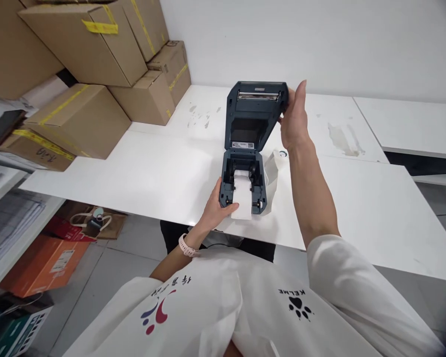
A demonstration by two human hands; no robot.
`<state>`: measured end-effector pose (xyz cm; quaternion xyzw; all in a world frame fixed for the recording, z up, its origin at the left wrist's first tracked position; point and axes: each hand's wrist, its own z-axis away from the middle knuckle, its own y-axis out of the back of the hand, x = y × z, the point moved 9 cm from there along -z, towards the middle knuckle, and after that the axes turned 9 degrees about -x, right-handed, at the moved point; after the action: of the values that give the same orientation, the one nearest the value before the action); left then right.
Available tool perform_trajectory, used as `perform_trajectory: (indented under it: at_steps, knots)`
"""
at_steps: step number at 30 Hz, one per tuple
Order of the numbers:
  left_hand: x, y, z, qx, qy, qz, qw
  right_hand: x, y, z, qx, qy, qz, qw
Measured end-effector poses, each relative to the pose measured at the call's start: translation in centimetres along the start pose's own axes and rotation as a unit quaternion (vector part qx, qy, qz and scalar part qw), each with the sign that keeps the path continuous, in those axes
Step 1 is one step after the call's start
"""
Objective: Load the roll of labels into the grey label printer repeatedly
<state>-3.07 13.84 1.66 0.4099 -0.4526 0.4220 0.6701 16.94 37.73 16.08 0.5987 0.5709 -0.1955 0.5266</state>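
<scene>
Head view: lid (255, 111) partly hides right fingers (301, 95), grip unclear; left fingers (229, 209) clasp printer (244, 152).

To my left I see boxes (82, 44) stacked near the white wall (282, 44), some sealed with yellow tape (100, 27). The white table (163, 173) before me has grey patches (344, 140) on its top. Lower at my left, papers (11, 223) lie on a shelf (50, 210). Below, beside the tiled floor (96, 282), I see an orange box (40, 263), a green box (18, 332) and a brown bag (115, 228).
</scene>
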Motion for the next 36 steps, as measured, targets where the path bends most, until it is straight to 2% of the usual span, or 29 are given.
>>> perform_trajectory:
  at_steps: [1,3,6,9,12,15,17,20,24,28,29,30,32,33,34,35,36]
  knots:
    - [-0.1,0.1,0.0,-0.003,0.000,0.003,1.000,-0.3,-0.3,0.8,0.003,-0.012,-0.020,1.000]
    - [-0.4,0.3,0.2,-0.014,-0.001,0.022,1.000,-1.3,-1.1,4.2,0.025,-0.037,-0.048,0.998]
    - [-0.8,1.1,0.3,-0.014,0.005,0.079,0.997,-3.4,-3.8,11.1,0.035,-0.058,-0.010,0.998]
    - [-0.7,2.1,0.0,0.018,0.010,0.101,0.995,-4.2,-6.7,16.9,0.045,-0.080,0.029,0.995]
    - [0.1,2.2,-0.5,0.044,0.011,0.091,0.995,-2.7,-8.7,20.4,0.075,-0.135,-0.015,0.988]
    - [0.6,1.1,-0.9,0.031,0.022,0.130,0.991,0.5,-10.0,23.0,0.112,-0.242,-0.154,0.951]
    - [0.9,0.0,-1.0,0.004,0.015,0.171,0.985,2.0,-11.2,24.0,0.094,-0.298,-0.245,0.918]
    - [1.1,-0.6,-1.0,-0.003,-0.004,0.196,0.980,2.5,-12.1,24.5,0.064,-0.321,-0.322,0.889]
    - [1.1,0.1,-1.5,0.019,-0.029,0.173,0.984,2.3,-11.9,24.3,0.074,-0.305,-0.330,0.890]
    - [1.1,0.0,-1.2,0.009,-0.048,0.147,0.988,2.5,-11.9,24.3,0.079,-0.300,-0.311,0.898]
    - [0.9,0.2,-0.6,0.030,-0.047,0.131,0.990,2.6,-11.9,24.4,0.077,-0.301,-0.308,0.899]
    - [0.6,0.7,0.3,0.077,-0.048,0.104,0.990,2.7,-11.9,24.4,0.077,-0.301,-0.308,0.899]
    - [0.1,2.1,3.0,0.213,-0.048,0.037,0.975,2.9,-11.9,24.5,0.076,-0.300,-0.309,0.899]
    - [-0.1,2.3,4.4,0.259,-0.043,0.013,0.965,2.9,-11.9,24.5,0.078,-0.297,-0.310,0.899]
    - [-0.5,1.9,5.0,0.254,-0.027,0.007,0.967,3.0,-11.9,24.6,0.081,-0.296,-0.310,0.900]
    - [-1.1,0.8,4.9,0.207,-0.001,0.020,0.978,3.1,-11.9,24.6,0.082,-0.293,-0.307,0.902]
    - [-1.8,-0.6,4.6,0.137,0.033,0.054,0.989,3.2,-11.9,24.6,0.083,-0.290,-0.302,0.904]
